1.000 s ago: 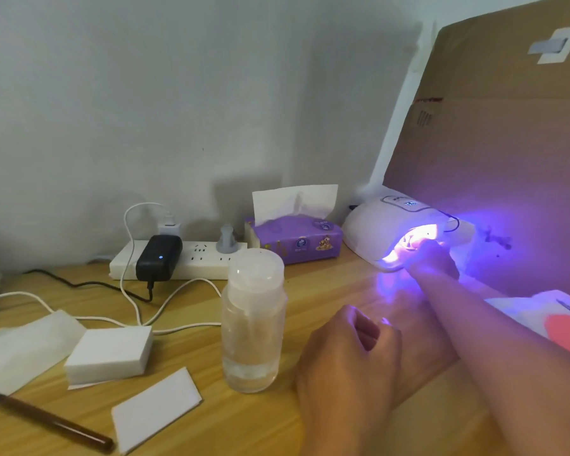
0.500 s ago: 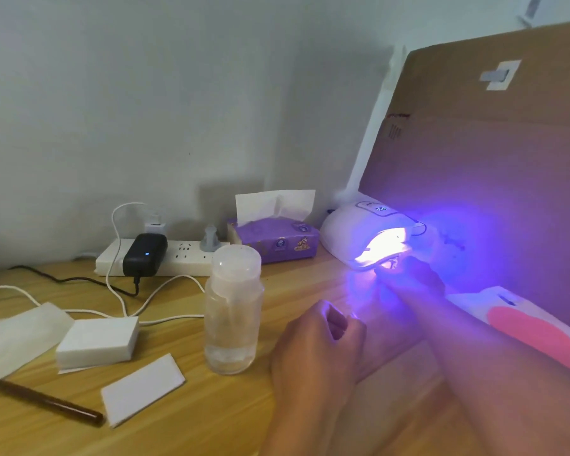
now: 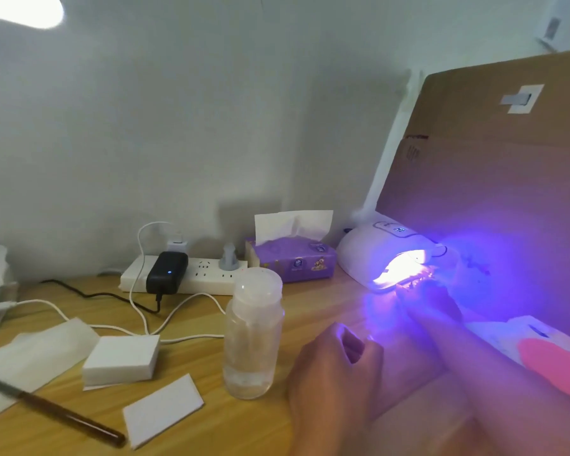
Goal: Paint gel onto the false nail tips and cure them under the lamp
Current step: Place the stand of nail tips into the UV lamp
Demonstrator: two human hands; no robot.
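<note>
Change: right hand (image 3: pixel 433 299) has drawn back from inside the lamp's mouth to just outside it; left hand (image 3: pixel 336 366) has stayed curled on the wood.
Tabletop (image 3: pixel 211 429): pale wood, washed violet toward its right edge.
Cardboard sheet (image 3: pixel 494 192): leans upright along the right edge, behind the lamp.
Lamp (image 3: pixel 369 255): white, at the far right corner, lit, its mouth facing the right hand.
Right hand: fingertips at the lamp's mouth, lost in the glare — cannot tell whether they are apart or clamped on anything.
Left hand: near the front edge, fingers loosely curled inward, nothing seen in them.
Bottle (image 3: pixel 254 337): clear, capped, upright mid-tabletop, just beside the left hand.
Tissue box (image 3: pixel 292 261): purple, at the far edge, between power strip (image 3: pixel 208 274) and lamp.
Pad stack (image 3: pixel 120 358): white, left of the bottle.
Brush (image 3: pixel 53 411): dark, lying toward the front left corner.
False nail tips (image 3: pixel 415 282): small dark shapes at the lit mouth, against the right fingertips — too blurred to count.
</note>
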